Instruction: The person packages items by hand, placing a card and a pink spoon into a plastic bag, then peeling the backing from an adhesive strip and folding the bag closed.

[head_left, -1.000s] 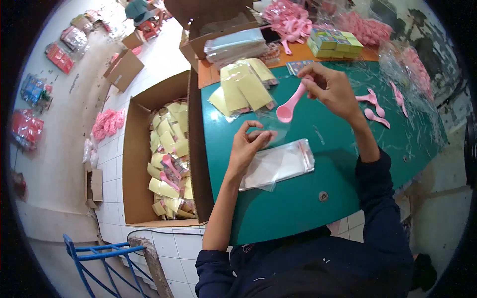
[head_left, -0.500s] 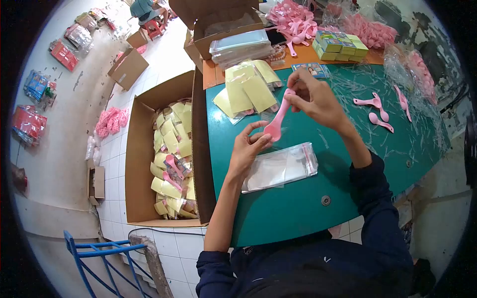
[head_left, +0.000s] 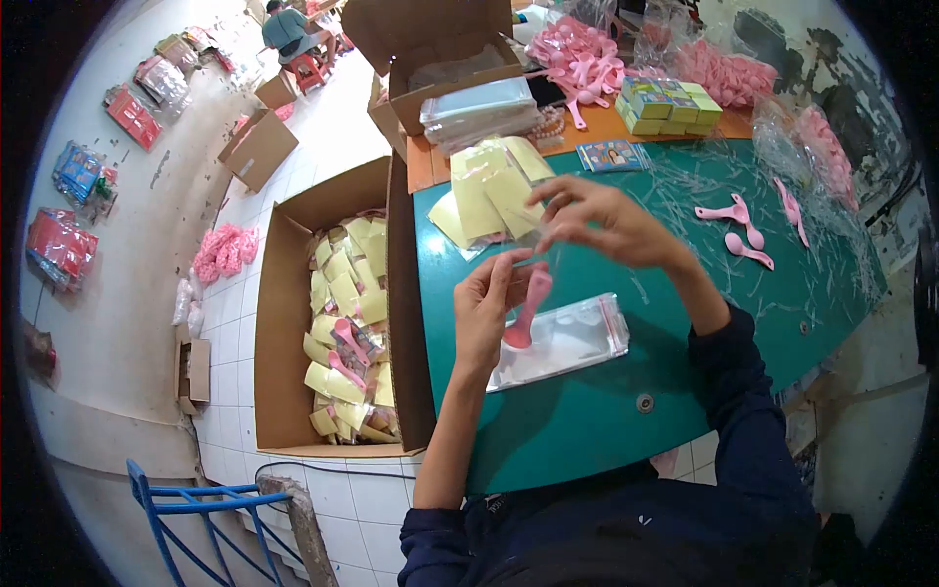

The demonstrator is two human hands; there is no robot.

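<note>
A pink measuring spoon (head_left: 529,311) hangs bowl-down, apparently inside a clear plastic bag whose outline is hard to see. My left hand (head_left: 483,305) is closed, pinching the bag near the upper end of the spoon. Just above and to the right, my right hand (head_left: 611,227) has its fingers bent together, slightly blurred. Some thin clear film shows between the two hands; what the right fingers hold cannot be made out. Beneath the spoon, a stack of clear plastic bags (head_left: 572,342) lies on the green table (head_left: 685,362).
Packed yellow cards (head_left: 484,191) lie behind my hands. A cardboard box (head_left: 274,342) of packed pieces stands left. Loose pink spoons (head_left: 748,252) and plastic strips are at right. Card stacks (head_left: 665,106) and a spoon pile (head_left: 577,59) sit behind. A person (head_left: 289,34) sits far off.
The spoon has dropped from between both hands to hang bowl-down below my left fingers. My right hand has let go of its handle and moved lower. The view has shifted slightly.
</note>
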